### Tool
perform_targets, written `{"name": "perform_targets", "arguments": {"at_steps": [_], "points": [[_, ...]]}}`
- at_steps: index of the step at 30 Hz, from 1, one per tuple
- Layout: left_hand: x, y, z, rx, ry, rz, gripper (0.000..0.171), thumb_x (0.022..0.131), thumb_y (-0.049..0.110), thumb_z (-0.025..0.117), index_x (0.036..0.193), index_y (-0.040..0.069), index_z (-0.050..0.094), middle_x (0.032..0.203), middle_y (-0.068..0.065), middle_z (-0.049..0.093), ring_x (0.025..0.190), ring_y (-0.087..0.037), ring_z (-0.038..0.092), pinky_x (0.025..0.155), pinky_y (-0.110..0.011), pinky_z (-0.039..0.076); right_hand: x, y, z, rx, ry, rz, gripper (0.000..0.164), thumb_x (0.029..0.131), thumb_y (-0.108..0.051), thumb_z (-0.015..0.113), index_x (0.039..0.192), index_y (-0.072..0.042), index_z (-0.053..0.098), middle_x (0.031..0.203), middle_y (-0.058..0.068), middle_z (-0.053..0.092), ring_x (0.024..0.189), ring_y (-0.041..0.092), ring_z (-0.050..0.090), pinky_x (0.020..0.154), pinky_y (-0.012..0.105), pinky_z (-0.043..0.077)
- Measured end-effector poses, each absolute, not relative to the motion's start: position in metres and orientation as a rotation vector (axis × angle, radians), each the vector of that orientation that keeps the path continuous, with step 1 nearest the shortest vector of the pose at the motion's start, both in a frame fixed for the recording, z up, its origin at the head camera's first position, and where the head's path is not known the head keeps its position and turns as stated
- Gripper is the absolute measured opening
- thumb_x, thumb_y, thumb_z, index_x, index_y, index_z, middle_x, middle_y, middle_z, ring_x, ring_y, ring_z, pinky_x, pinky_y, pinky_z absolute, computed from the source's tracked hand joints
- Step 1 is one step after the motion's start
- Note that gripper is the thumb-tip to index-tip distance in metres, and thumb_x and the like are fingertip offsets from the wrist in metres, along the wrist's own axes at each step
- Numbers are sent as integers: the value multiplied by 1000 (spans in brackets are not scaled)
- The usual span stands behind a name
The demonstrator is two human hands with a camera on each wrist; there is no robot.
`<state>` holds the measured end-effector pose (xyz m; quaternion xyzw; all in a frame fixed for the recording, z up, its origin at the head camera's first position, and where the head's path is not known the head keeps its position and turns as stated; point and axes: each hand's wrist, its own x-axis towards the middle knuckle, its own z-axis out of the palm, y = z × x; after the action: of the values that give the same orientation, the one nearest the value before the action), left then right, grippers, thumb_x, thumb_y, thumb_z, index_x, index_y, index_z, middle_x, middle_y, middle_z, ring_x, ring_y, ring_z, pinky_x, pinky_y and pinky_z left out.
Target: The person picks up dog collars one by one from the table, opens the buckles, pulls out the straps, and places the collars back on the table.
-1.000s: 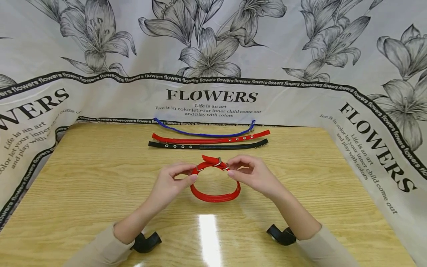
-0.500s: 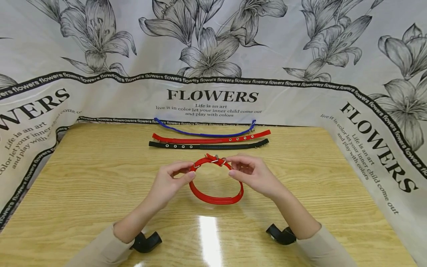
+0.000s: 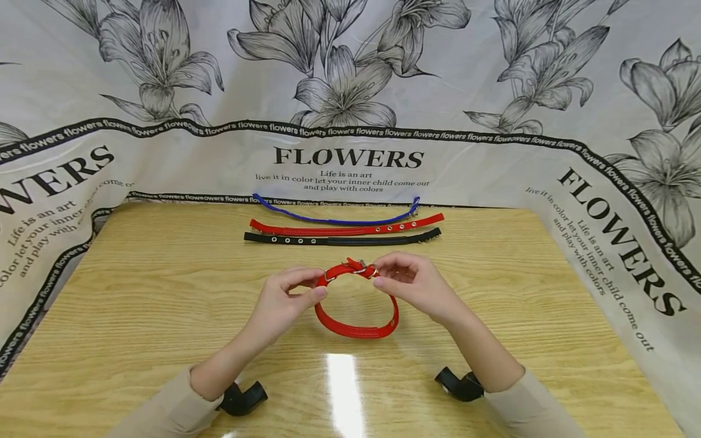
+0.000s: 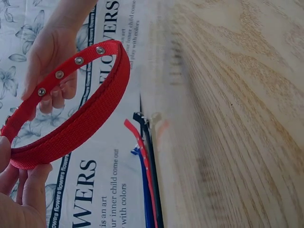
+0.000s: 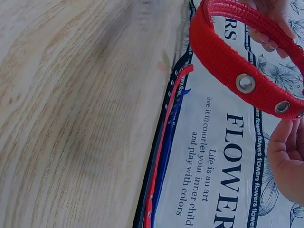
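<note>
A red collar (image 3: 355, 331) is buckled into a loop and held up between both hands. Its metal buckle (image 3: 359, 267) and short strap end lie at the far side of the loop, between the hands. My left hand (image 3: 285, 298) pinches the left side of the band near a metal ring. On the other side, my right hand (image 3: 416, 286) pinches the band just right of the buckle. In the left wrist view, metal eyelets (image 4: 59, 74) run along one stretch of the red band. The right wrist view shows a large eyelet (image 5: 245, 83) close up.
Behind the hands, three collars lie stretched out in a row on the wooden table (image 3: 164, 304): black (image 3: 361, 241), red (image 3: 328, 231) and blue (image 3: 334, 220). A flower-printed cloth (image 3: 208, 158) hangs at the back and sides. Black curved pieces (image 3: 243, 398) sit by both wrists.
The strap end at the buckle now stands out less from the loop. The loop tilted upward, then came down again slightly, both hands keeping their hold.
</note>
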<state>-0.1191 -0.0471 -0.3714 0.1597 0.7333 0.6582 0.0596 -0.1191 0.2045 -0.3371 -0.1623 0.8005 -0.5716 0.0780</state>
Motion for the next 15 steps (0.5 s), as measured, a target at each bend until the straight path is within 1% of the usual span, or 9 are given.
{"name": "perform_targets", "arguments": {"at_steps": [9, 15], "points": [[-119, -50, -376, 473, 2249, 1990, 27, 84, 8, 70, 109, 0, 67, 105, -11, 63, 95, -22, 56, 74, -27, 54, -119, 211, -338, -614, 2378, -1676, 25, 87, -5, 64, 112, 2, 62, 88, 11, 55, 76, 16, 51, 64, 23, 47], [-118, -49, -376, 521, 2254, 1977, 26, 82, 7, 71, 108, 0, 68, 105, -9, 63, 95, -21, 57, 73, -27, 55, -119, 209, -338, -567, 2364, -1672, 24, 87, -7, 64, 109, 3, 61, 90, 11, 57, 78, 17, 54, 66, 23, 49]]}}
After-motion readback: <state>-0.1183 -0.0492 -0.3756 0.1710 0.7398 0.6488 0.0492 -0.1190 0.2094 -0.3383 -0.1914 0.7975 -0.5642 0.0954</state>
